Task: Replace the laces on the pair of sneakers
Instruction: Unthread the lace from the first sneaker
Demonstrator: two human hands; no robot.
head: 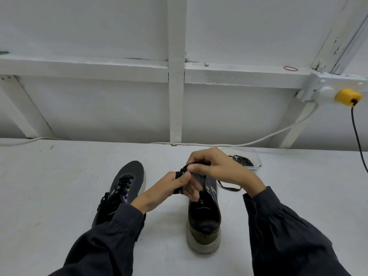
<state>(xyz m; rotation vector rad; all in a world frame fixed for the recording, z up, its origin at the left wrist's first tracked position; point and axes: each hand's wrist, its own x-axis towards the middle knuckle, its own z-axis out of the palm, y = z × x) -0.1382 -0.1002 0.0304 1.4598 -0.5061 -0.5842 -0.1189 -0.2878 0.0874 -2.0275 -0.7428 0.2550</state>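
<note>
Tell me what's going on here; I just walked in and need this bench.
A person is handling a black lace above the right sneaker, which looks unlaced. The lace loops around the left hand while the right hand pinches it from above, and its loose end trails on the table. The left sneaker is laced. A clear container behind the hands holds more dark laces.

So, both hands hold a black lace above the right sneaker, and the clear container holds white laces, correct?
No. Head view: the clear container holds black laces, not white. Left hand and right hand hold a black lace above the right sneaker.
</note>
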